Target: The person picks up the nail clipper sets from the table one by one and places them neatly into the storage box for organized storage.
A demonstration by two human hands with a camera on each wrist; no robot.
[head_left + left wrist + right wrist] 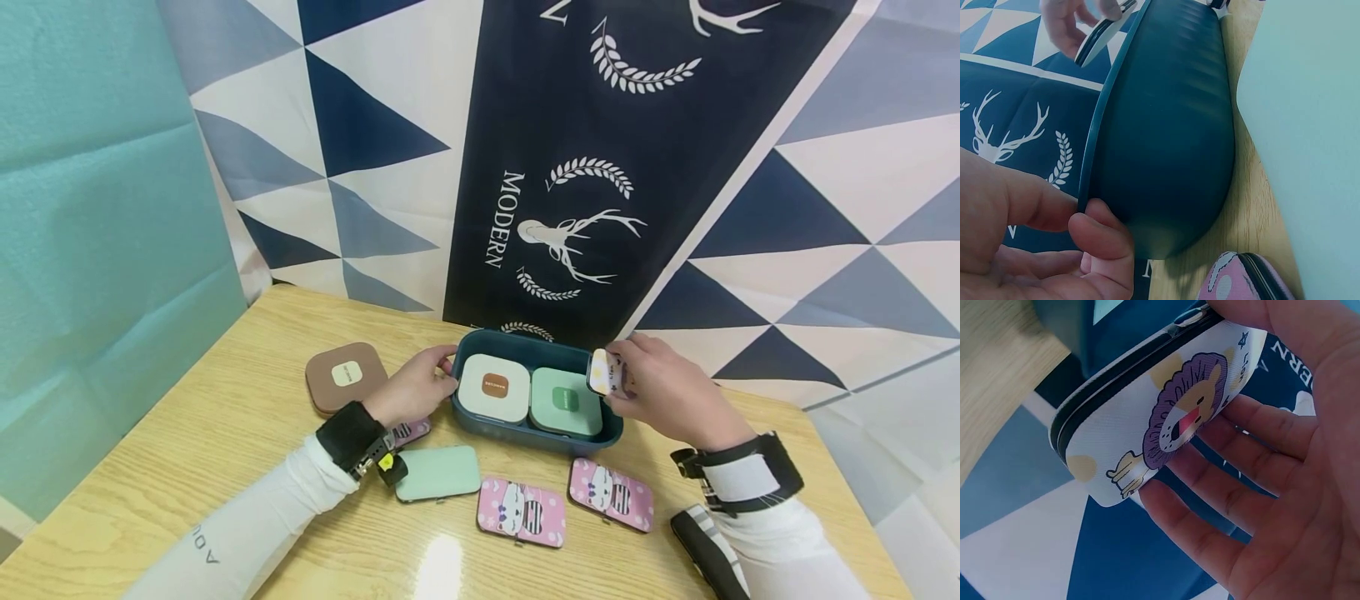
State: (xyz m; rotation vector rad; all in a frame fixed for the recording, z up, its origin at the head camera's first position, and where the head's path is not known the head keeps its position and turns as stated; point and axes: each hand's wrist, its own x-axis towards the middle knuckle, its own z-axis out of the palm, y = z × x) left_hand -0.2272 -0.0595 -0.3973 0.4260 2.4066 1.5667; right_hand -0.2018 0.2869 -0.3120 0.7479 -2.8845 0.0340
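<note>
A dark blue oblong bin (517,432) stands near the wall and holds a white square case (480,404) and a mint-green one (543,412) side by side. My left hand (416,387) pinches the bin's left rim between thumb and finger; the left wrist view shows this grip on the bin wall (1160,137). Above the bin's right end, my right hand (675,396) holds a slim white case (1116,437) with a metal frame and a purple-maned lion print. In the right wrist view its thumb is at the clasp and the fingers lie along the printed face.
A brown square case (326,379) lies left of the bin. In front lie a mint-green flat case (438,473), two pink cat-print cases (555,508) (611,493) and another pink case (411,431) partly behind the left wrist. A black striped case (701,546) lies beside the right sleeve.
</note>
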